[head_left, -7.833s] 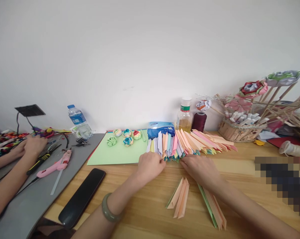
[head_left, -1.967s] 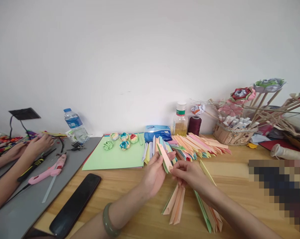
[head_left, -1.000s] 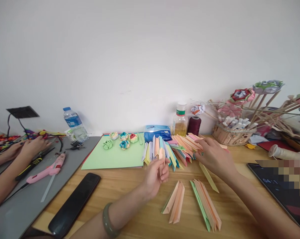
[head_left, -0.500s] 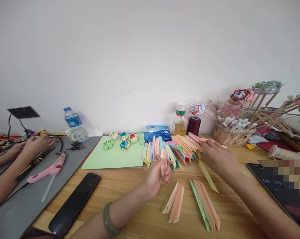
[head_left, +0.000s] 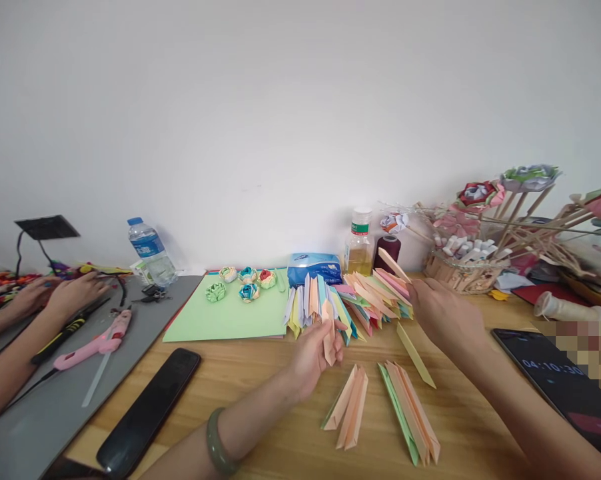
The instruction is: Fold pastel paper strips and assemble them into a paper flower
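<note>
My left hand (head_left: 316, 357) is closed around a folded peach paper strip (head_left: 329, 333), held upright above the wooden table. My right hand (head_left: 443, 312) pinches another peach paper strip (head_left: 393, 265), which points up and left from the fingers. Just left of that hand spreads a heap of folded paper strips (head_left: 375, 297) in many colours. In front of my hands lie two small bundles: peach strips (head_left: 353, 407), and peach strips with a green one (head_left: 413, 413). A single yellow strip (head_left: 416, 355) rests below my right hand.
Green paper sheets (head_left: 195, 323) carry several small paper flowers. A black phone (head_left: 150, 410) lies front left; a phone showing a timer (head_left: 545, 373) is at right. Behind stand a bottle (head_left: 359, 243), a thread spool and a basket (head_left: 465, 273). At far left, another person's hands (head_left: 73, 297) work near a pink glue gun (head_left: 93, 347).
My right hand has drawn a peach strip out of the heap and lifted it slightly to the right. My left hand stays almost still with its strip.
</note>
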Demonstrator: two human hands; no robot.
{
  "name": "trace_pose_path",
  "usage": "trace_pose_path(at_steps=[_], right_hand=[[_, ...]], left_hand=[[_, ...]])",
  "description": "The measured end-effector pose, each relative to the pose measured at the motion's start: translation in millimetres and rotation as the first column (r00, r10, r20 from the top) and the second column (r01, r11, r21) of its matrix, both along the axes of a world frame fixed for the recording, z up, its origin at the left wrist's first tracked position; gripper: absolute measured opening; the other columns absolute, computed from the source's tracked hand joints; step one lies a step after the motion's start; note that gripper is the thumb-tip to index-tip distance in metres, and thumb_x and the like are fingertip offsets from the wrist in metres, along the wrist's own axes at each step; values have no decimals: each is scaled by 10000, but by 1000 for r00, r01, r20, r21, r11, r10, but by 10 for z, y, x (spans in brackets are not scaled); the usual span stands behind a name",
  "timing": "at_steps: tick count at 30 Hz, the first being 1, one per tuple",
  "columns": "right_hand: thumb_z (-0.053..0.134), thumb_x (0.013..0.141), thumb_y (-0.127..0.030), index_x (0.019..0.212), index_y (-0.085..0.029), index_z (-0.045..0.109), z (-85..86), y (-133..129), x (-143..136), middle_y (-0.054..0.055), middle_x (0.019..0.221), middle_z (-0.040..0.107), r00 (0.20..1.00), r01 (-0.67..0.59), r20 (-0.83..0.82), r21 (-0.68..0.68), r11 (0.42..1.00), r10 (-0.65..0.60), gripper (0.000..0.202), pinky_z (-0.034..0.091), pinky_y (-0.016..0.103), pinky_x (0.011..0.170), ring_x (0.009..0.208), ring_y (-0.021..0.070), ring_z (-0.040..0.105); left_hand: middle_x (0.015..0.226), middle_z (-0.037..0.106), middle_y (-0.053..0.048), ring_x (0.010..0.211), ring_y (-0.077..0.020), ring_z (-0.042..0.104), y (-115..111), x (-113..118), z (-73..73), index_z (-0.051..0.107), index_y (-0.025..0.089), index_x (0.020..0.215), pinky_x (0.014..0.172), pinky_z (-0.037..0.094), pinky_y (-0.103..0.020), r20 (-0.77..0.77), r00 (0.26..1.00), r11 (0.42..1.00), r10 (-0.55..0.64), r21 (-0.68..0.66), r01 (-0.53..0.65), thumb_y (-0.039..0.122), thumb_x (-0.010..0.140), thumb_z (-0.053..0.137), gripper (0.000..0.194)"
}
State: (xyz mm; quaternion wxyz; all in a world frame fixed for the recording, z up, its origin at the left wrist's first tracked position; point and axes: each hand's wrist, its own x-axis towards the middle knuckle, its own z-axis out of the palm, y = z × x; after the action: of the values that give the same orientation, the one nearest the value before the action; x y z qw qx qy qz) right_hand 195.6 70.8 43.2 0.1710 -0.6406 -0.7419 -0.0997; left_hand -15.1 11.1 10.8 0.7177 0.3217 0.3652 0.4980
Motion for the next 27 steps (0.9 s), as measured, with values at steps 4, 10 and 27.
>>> trace_pose_path(at_steps=[4,10,27], right_hand=[[242,909,-292,778,-184,556,50,-155,-239,30,699,600,938,-229,-290,-107,968,190,357,363,209,505,624,127,545],[477,815,-441,640,-153,480,-110,-528,-721,-41,457,467,18,-930,-957,-123,347,-291,337,171,144,328,354,32,304],[555,737,-469,639,-208,290,-338,-528,-818,-115,382,453,-110,-982,-780,-9,187,-616,384,101,99,210,180,-4,185]], left_hand=[[606,484,11,561,-101,478,11,12,-32,569,124,831,573,364,-240,57,996,998,64,-6,-64,344,702,610,257],[661,536,-13,620,-119,524,20,28,-4,592,128,833,624,406,-246,251,965,997,75,-13,-75,270,728,599,176],[857,629,-58,873,-205,599,21,-22,48,584,146,946,787,438,-320,458,887,998,-58,39,45,359,859,408,290]])
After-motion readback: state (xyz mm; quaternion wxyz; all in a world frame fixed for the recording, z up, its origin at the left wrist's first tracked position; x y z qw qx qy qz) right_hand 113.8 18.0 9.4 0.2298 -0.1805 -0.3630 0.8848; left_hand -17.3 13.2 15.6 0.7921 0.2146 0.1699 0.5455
